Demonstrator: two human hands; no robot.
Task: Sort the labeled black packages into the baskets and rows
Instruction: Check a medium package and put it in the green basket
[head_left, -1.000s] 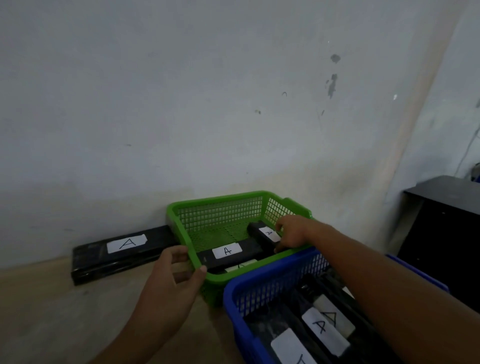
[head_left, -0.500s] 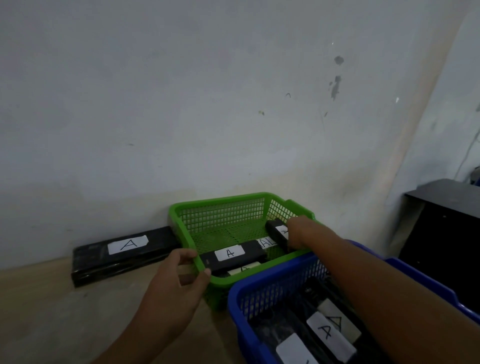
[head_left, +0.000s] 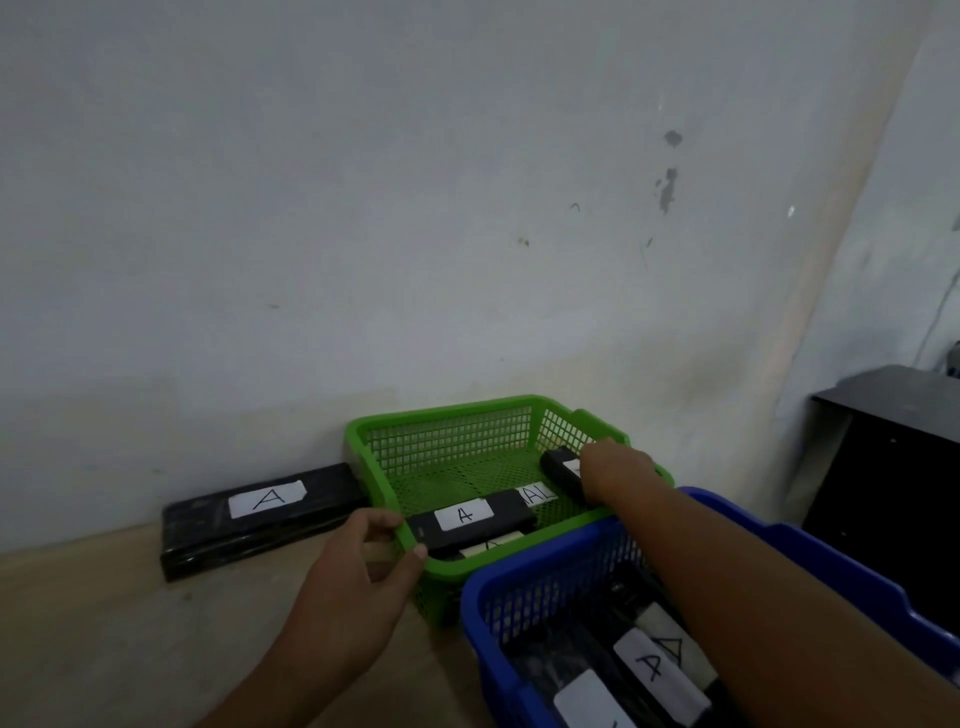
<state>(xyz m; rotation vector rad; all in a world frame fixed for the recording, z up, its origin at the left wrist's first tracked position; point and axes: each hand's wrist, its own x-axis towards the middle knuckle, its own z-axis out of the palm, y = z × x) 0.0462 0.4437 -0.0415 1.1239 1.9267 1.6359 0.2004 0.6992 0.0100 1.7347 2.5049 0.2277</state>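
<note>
1. Black wrap, smooth and probably slippery, covers the small package (head_left: 558, 464). It lies at centre right of the frame, inside the green basket (head_left: 447, 410) against its right wall. The right hand (head_left: 615, 473) is curled over its near end.
2. The left hand (head_left: 358, 587), at lower centre, pinches the basket's near-left rim between thumb and fingers, seemingly to steady it.
3. Judging by its size, the small package is light and stiff enough for one hand. A grip across its short sides, clear of the paper label, should hold best.
4. At the front of the basket lies a flat package (head_left: 467, 522) labelled A, with another label half hidden beneath it. A slip reading AL (head_left: 537, 494) lies behind it.
5. At lower right, the blue basket (head_left: 519, 577) holds more A-labelled packages (head_left: 652, 667), partly hidden under the right forearm.
6. Left of centre, a long black package (head_left: 260, 512) marked A lies on the tan surface along the wall.
</note>
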